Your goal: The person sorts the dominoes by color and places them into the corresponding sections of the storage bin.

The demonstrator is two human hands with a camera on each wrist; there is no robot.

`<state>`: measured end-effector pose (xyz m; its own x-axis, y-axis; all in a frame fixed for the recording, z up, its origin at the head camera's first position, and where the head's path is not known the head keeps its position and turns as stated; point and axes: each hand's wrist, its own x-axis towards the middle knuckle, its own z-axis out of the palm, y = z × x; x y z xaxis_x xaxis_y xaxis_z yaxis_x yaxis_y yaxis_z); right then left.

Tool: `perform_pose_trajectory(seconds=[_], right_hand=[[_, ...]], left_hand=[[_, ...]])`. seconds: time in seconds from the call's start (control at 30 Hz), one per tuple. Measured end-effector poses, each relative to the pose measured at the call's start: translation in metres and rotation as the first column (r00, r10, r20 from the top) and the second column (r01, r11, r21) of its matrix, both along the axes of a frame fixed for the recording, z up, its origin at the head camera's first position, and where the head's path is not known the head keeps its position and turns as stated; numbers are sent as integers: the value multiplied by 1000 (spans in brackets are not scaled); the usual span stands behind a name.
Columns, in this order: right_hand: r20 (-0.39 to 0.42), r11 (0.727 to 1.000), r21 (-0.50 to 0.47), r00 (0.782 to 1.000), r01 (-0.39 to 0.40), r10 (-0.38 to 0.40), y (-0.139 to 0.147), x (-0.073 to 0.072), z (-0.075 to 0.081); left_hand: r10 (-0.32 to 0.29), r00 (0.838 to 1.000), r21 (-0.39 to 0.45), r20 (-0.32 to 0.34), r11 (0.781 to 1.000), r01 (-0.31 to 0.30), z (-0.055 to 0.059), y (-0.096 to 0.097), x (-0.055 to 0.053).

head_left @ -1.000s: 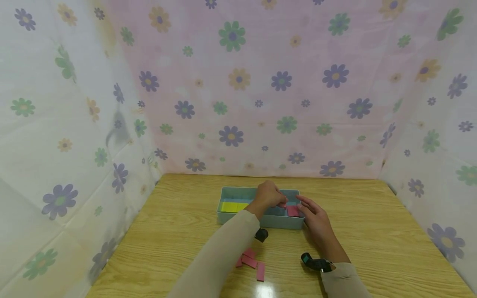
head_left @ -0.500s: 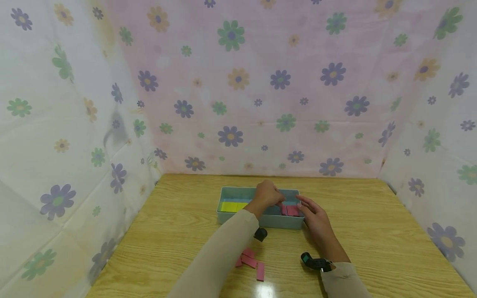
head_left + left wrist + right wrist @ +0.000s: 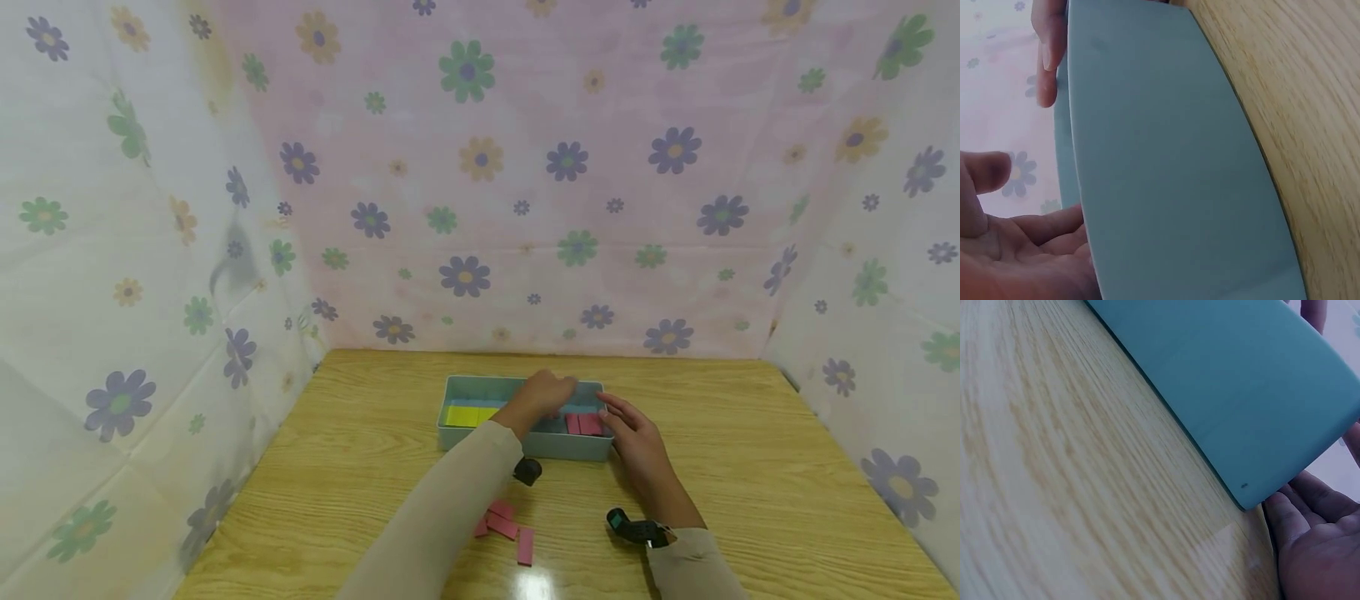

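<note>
A pale blue rectangular box stands on the table. My left hand reaches over its near wall, fingers low inside and thumb raised apart; in the left wrist view, nothing shows between thumb and fingers of that hand. Two pink tiles lie side by side at the box's right end. Yellow tiles fill part of the left end. My right hand holds the right end, thumb and index at the rim; the right wrist view shows its other fingers bent against the outside corner.
Several loose pink tiles lie on the wooden table in front of the box, partly behind the left sleeve. Black wrist devices sit on both wrists. A flowered cloth encloses the back and sides.
My left hand set a pink tile beside the other one in the box, let it go and drew slightly left with the thumb lifting. The right hand stayed at the box's end.
</note>
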<state>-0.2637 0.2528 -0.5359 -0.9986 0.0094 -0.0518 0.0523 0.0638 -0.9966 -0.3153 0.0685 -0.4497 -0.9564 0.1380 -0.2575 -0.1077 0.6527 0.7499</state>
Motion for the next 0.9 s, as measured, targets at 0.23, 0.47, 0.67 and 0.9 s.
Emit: perform_pose_trajectory(seconds=[0.23,0.47,0.67,0.9], right_hand=[[20,1000,-21,1000,-7,7,2,-3,-1],[13,999,-46,1000,-8,9,3,-4,-2],[5,999,-39,1000,-8,8,3,-4,-2],[10,999,-39,1000,-4,5,2,-4,-2]], left_hand=[[-20,996,134,85,991,8,-3,3,-1],[-25,994,118,106,993,13,-2,5,1],[-41,991,123,131,992,25,-3,6,-1],[-44,989,124,140,992,27,-3,8,-1]])
